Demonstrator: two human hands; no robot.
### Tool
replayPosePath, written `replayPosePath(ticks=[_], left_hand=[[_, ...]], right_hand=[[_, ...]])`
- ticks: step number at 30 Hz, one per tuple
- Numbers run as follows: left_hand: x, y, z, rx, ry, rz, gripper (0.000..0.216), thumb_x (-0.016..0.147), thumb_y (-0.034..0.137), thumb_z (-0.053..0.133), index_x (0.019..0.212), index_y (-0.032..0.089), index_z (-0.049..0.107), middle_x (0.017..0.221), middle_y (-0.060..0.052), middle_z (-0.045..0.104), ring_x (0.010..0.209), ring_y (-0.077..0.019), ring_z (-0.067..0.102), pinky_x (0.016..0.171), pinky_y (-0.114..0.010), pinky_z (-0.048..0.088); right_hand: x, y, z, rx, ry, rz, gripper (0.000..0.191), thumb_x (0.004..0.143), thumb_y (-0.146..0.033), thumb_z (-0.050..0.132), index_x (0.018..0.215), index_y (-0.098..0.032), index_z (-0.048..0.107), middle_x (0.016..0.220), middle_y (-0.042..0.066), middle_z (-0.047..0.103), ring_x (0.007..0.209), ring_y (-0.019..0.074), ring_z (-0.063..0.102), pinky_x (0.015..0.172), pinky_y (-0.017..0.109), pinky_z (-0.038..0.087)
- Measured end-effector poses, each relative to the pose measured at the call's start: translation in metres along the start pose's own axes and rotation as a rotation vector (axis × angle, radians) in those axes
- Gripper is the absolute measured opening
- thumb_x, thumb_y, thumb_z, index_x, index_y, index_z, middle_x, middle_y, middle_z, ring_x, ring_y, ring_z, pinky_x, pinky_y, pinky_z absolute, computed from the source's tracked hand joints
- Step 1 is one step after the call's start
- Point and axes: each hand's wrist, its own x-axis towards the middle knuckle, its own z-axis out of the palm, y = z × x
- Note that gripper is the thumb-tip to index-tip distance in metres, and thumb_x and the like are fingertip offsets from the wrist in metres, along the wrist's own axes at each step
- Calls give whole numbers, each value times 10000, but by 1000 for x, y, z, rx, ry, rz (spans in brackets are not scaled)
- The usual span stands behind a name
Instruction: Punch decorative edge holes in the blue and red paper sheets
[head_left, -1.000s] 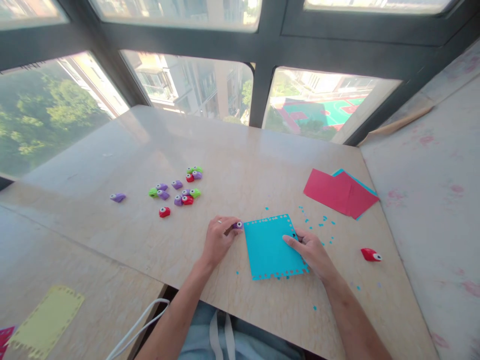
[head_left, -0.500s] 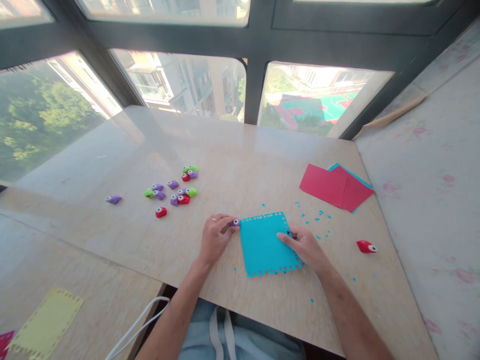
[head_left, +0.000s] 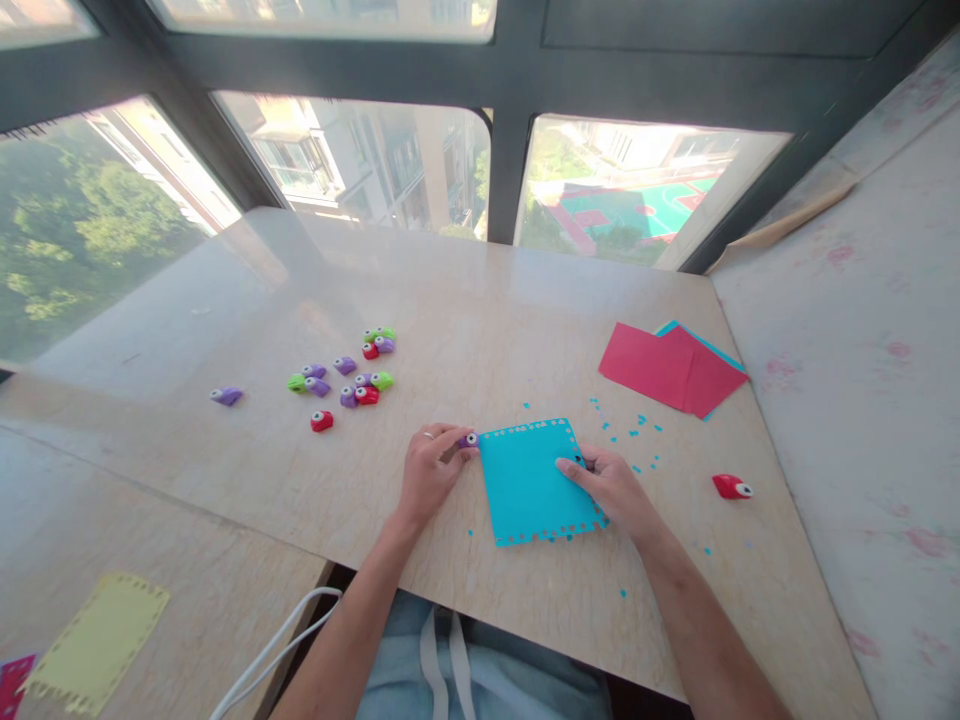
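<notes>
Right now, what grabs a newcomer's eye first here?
The cyan sheet at the table's near middle, its edges punched, pinned by the right hand while the left hand pinches a purple punch at its corner. Then the punch cluster at left and red paper far right.

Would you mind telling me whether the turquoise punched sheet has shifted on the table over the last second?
No. The turquoise sheet lies at the same spot and angle relative to the red paper stack; only the view drifted.
</notes>
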Motion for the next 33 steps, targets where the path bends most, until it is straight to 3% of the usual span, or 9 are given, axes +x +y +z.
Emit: replayPosePath(ticks=[9,16,33], left_hand=[[0,-1,0,4,11,17,200,840,252,712,1038,242,736,973,-53,732,913,-217,640,830,-385,496],[-2,-10,-6,-5,-109,150,322,910,132,568,1189,254,673,1131,-64,713,1036,-213,632,894,-391,499],[-1,-9,-5,17,-98,161,271,911,173,590,1148,250,696,1114,-60,728,1008,-220,648,894,-404,491]], right_hand=[[0,-2,3,-67,30,-24,499,771,-629,617,914,-154,671,770,41,647,635,150,549,538,250,445],[0,3,6,-163,89,-82,465,811,-609,578,834,-151,656,683,11,569,602,132,483,505,235,379],[-1,-1,9,-191,119,-122,446,789,-588,591,834,-154,685,637,13,570,583,145,499,475,235,371]])
